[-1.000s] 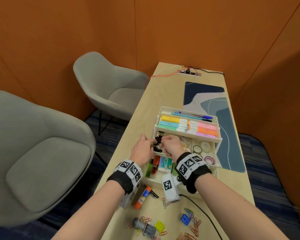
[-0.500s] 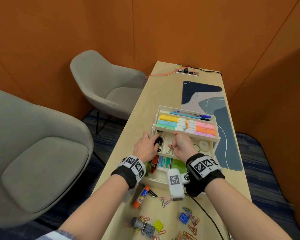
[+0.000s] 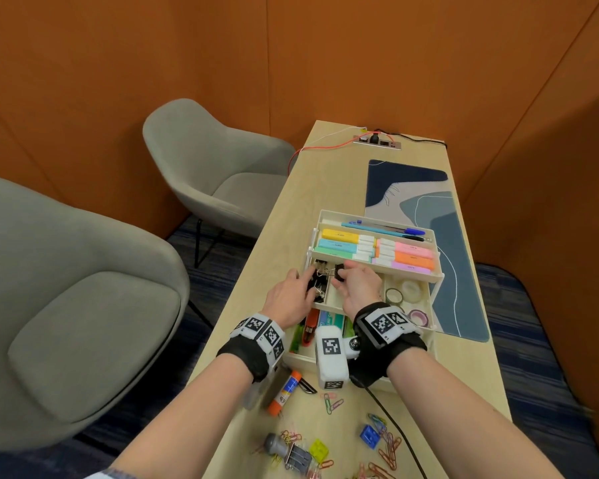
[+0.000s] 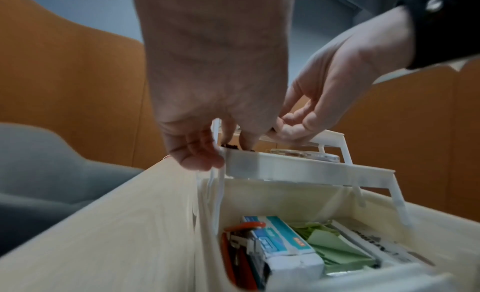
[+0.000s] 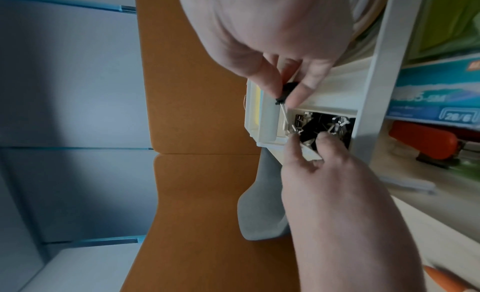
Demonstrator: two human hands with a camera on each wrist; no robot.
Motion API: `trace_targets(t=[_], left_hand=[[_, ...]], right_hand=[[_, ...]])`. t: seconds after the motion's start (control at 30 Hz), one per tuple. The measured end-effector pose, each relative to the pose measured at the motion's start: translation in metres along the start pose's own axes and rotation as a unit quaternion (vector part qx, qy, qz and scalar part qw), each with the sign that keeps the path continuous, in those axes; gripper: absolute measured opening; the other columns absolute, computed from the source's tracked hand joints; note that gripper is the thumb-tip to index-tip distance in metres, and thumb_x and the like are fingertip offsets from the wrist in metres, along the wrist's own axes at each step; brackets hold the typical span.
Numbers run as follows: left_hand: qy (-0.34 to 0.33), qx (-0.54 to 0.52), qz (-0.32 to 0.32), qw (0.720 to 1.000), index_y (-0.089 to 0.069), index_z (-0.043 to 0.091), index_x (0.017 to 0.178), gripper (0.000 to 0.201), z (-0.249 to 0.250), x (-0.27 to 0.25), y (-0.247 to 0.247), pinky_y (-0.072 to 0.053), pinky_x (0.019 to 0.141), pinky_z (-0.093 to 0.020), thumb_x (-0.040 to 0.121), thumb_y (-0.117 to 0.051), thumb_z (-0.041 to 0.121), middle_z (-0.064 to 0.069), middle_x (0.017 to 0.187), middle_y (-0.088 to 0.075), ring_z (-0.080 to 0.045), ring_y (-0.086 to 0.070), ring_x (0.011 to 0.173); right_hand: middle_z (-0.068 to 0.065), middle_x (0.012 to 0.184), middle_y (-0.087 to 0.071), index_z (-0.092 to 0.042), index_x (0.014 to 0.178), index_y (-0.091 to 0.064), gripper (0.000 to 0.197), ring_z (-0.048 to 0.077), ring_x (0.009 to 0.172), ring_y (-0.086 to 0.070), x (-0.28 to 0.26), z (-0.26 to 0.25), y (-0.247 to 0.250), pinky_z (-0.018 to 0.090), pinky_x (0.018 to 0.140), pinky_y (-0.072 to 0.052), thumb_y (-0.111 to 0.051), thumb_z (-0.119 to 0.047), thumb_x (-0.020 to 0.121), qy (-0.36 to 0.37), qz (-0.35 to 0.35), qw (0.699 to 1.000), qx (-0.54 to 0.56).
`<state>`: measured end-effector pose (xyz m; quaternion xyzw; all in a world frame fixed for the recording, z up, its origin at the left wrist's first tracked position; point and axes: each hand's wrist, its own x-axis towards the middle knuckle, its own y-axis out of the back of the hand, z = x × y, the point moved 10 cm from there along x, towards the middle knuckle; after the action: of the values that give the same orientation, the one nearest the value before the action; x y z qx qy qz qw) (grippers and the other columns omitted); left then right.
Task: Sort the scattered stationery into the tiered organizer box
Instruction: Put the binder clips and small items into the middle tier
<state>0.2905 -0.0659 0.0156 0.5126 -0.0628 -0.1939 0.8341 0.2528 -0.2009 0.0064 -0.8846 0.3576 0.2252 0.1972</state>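
The white tiered organizer box stands open mid-table. Its middle tray has a left compartment full of black binder clips. My right hand pinches one black binder clip just above that tray, and the clip's wire handle trails down into the pile. My left hand reaches into the compartment, index finger and thumb closed on the clips there. In the left wrist view the left hand's fingers curl over the tray's corner.
Highlighters fill the top tier and tape rolls lie in the middle tray's right side. A glue stick, several paper clips and a black cable lie near me. A desk mat lies right; grey chairs stand left.
One second ago both hands held a bunch of clips over the compartment. Since then the bunch went down into it, and my right hand has drawn one clip up and to the right.
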Motion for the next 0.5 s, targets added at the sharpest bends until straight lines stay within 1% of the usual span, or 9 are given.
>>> trace_targets(t=[0.07, 0.17, 0.2, 0.23, 0.3, 0.37, 0.4, 0.43, 0.5], left_hand=[[0.001, -0.036, 0.036, 0.999, -0.027, 0.026, 0.144, 0.048, -0.002, -0.006, 0.005, -0.04, 0.068, -0.03, 0.098, -0.041, 0.027, -0.005, 0.11, -0.048, -0.022, -0.057, 0.085], [-0.009, -0.057, 0.085, 0.995, -0.031, 0.026, 0.142, 0.047, -0.001, -0.016, 0.011, -0.037, 0.062, -0.026, 0.097, -0.043, 0.023, 0.001, 0.102, -0.042, -0.014, -0.049, 0.076], [-0.015, -0.054, 0.099, 0.993, -0.031, 0.027, 0.142, 0.047, 0.0, -0.018, 0.012, -0.037, 0.062, -0.024, 0.096, -0.044, 0.022, 0.001, 0.103, -0.041, -0.012, -0.047, 0.079], [-0.024, -0.045, 0.112, 0.992, -0.032, 0.028, 0.141, 0.048, 0.002, -0.021, 0.013, -0.038, 0.064, -0.024, 0.095, -0.045, 0.022, 0.0, 0.107, -0.042, -0.012, -0.047, 0.084], [-0.042, -0.007, 0.123, 0.991, -0.035, 0.028, 0.141, 0.049, 0.008, -0.023, 0.011, -0.039, 0.075, -0.026, 0.094, -0.046, 0.021, -0.002, 0.116, -0.044, -0.016, -0.044, 0.1], [-0.05, 0.037, 0.116, 0.991, -0.035, 0.027, 0.143, 0.052, 0.014, -0.022, 0.007, -0.037, 0.084, -0.03, 0.093, -0.046, 0.02, -0.002, 0.125, -0.044, -0.019, -0.041, 0.109], [-0.053, 0.054, 0.11, 0.991, -0.034, 0.026, 0.143, 0.052, 0.016, -0.022, 0.005, -0.036, 0.087, -0.032, 0.093, -0.045, 0.02, -0.002, 0.129, -0.043, -0.02, -0.039, 0.112], [-0.055, 0.065, 0.107, 0.991, -0.034, 0.025, 0.144, 0.052, 0.018, -0.021, 0.005, -0.036, 0.087, -0.033, 0.093, -0.044, 0.021, -0.002, 0.131, -0.042, -0.02, -0.039, 0.114], [-0.059, 0.076, 0.105, 0.99, -0.035, 0.023, 0.143, 0.05, 0.021, -0.019, 0.005, -0.036, 0.088, -0.034, 0.093, -0.043, 0.022, -0.002, 0.133, -0.041, -0.021, -0.038, 0.114]], right_hand=[[0.013, 0.091, -0.058, -0.008, 0.083, -0.058, 0.026, 0.019, 0.081, -0.06, 0.0, 0.001, -0.001, 0.029, 0.078, -0.055, -0.045, 0.015, 0.087, 0.002, 0.001, 1.0, 0.017], [0.016, 0.101, -0.058, -0.006, 0.096, -0.058, 0.025, 0.017, 0.076, -0.063, -0.004, 0.003, -0.003, 0.027, 0.078, -0.055, -0.048, 0.014, 0.086, 0.01, 0.007, 1.0, 0.024], [0.017, 0.105, -0.058, -0.006, 0.099, -0.057, 0.026, 0.018, 0.077, -0.064, -0.006, 0.003, -0.004, 0.026, 0.078, -0.056, -0.048, 0.015, 0.086, 0.016, 0.006, 0.999, 0.027], [0.018, 0.108, -0.057, -0.007, 0.099, -0.057, 0.027, 0.02, 0.082, -0.064, -0.009, 0.003, -0.006, 0.027, 0.077, -0.056, -0.048, 0.015, 0.086, 0.021, 0.005, 0.999, 0.028], [0.019, 0.111, -0.055, -0.008, 0.096, -0.057, 0.028, 0.026, 0.09, -0.064, -0.013, 0.002, -0.007, 0.027, 0.073, -0.057, -0.045, 0.015, 0.085, 0.026, 0.006, 0.999, 0.021], [0.017, 0.107, -0.056, -0.009, 0.092, -0.059, 0.028, 0.026, 0.087, -0.064, -0.014, 0.003, -0.008, 0.028, 0.067, -0.057, -0.043, 0.013, 0.086, 0.023, 0.005, 1.0, 0.007], [0.016, 0.105, -0.058, -0.009, 0.091, -0.061, 0.027, 0.025, 0.083, -0.064, -0.014, 0.004, -0.01, 0.029, 0.068, -0.057, -0.043, 0.012, 0.087, 0.019, -0.001, 1.0, -0.003], [0.016, 0.104, -0.06, -0.007, 0.091, -0.063, 0.025, 0.023, 0.082, -0.064, -0.013, 0.005, -0.012, 0.031, 0.071, -0.058, -0.045, 0.01, 0.088, 0.011, -0.012, 1.0, -0.014], [0.018, 0.107, -0.061, -0.003, 0.098, -0.064, 0.02, 0.022, 0.085, -0.062, -0.013, 0.007, -0.019, 0.033, 0.082, -0.055, -0.048, 0.007, 0.09, -0.006, -0.044, 0.999, -0.026]])
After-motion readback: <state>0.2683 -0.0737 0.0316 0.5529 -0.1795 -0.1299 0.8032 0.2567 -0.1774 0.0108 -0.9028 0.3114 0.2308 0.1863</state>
